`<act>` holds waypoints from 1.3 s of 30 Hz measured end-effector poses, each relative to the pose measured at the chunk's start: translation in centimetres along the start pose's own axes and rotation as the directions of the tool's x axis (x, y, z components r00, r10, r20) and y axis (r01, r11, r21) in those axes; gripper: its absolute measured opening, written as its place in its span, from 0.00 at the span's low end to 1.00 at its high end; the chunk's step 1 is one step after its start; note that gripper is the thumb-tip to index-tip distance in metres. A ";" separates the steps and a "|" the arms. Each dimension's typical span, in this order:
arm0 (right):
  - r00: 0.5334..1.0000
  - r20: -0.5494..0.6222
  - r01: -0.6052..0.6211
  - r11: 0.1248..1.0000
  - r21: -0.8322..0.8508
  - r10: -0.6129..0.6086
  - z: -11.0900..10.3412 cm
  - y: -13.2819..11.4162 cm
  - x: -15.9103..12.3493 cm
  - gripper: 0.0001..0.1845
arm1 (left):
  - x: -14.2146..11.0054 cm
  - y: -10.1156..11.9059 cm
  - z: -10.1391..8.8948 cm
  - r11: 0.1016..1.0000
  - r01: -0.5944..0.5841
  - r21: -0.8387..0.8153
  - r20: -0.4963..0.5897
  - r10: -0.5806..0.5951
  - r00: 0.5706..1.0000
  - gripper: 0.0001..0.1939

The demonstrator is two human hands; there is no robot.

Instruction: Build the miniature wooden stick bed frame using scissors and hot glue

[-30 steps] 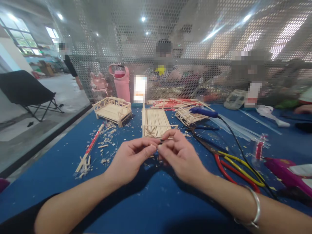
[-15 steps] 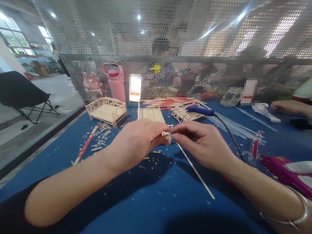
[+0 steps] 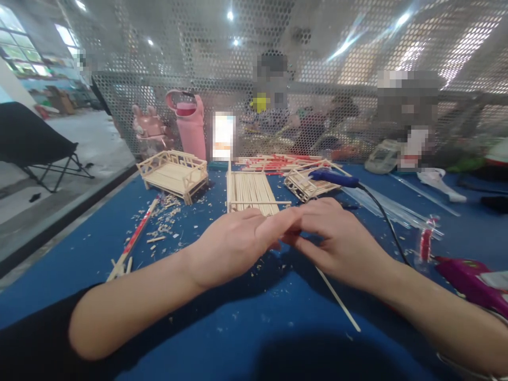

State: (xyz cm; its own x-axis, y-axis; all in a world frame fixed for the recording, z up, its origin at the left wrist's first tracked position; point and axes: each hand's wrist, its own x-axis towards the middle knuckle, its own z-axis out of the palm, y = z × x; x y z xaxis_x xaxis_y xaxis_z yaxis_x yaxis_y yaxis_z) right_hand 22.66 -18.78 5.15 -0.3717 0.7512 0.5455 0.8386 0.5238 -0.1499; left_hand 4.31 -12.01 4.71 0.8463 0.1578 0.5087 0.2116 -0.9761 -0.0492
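Note:
My left hand (image 3: 242, 238) is closed, palm down, over the blue table. Its fingertips meet those of my right hand (image 3: 337, 241), which is closed in a pinch. Whatever lies between the fingers is hidden now; short wooden sticks showed in the left hand a moment earlier. A long thin stick (image 3: 339, 299) slants out from under my right hand toward the front; its upper end is covered. Just beyond my hands is a flat panel of side-by-side sticks (image 3: 250, 185), with one stick lying across its near end and a short post at its far left corner.
A small stick-built bed frame (image 3: 170, 177) stands left, another stick structure (image 3: 301, 182) right, under a blue-handled corded tool (image 3: 335, 178). Red-marked sticks (image 3: 278, 163) lie behind. Clear glue sticks (image 3: 391, 209) and a purple glue gun (image 3: 472, 280) are right. A pink bottle (image 3: 191, 127) stands by the mesh screen.
My hands have come together, and the short sticks in my left fingers have gone out of sight. The view has shifted slightly. A co-worker's arm at the far right has left the view.

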 end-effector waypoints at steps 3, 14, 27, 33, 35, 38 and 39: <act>0.997 -0.074 -0.003 0.994 -0.107 -0.005 0.6 0.7 0.1 0.09 | 0.5 -0.4 -0.9 0.990 0.136 -0.034 -0.028 -0.137 0.990 0.21; 0.966 -0.215 0.040 0.904 -0.425 -0.144 2.7 1.6 1.0 0.12 | 4.8 -4.2 -2.7 0.873 0.451 -0.186 0.302 -0.386 0.872 0.26; 0.977 -0.206 -0.024 0.929 -0.369 -0.057 3.3 1.7 1.0 0.13 | 4.0 -3.4 -2.3 0.913 0.365 -0.182 0.314 -0.297 0.902 0.37; 0.973 -0.225 -0.039 0.927 -0.373 -0.050 3.6 1.7 1.0 0.13 | 3.8 -3.5 -1.7 0.915 0.355 -0.191 0.293 -0.293 0.910 0.38; 0.975 -0.216 -0.045 0.924 -0.380 -0.041 3.6 1.7 1.1 0.14 | 3.8 -3.5 -1.6 0.915 0.354 -0.194 0.288 -0.291 0.912 0.38; 0.978 -0.203 -0.045 0.923 -0.381 -0.036 3.5 1.7 1.0 0.15 | 3.8 -3.5 -1.6 0.911 0.360 -0.201 0.293 -0.295 0.910 0.38; 0.979 -0.203 -0.043 0.925 -0.377 -0.038 3.5 1.7 1.0 0.15 | 3.8 -3.5 -1.6 0.911 0.360 -0.202 0.294 -0.294 0.909 0.38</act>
State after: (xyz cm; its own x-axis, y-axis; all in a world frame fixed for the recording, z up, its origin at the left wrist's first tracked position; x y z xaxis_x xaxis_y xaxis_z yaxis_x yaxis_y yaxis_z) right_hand 22.32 -15.73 2.57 -0.3145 0.6339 0.7066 0.9419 0.3010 0.1492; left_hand 6.01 -8.21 8.18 0.8512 0.4744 0.2244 0.3984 -0.8625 0.3119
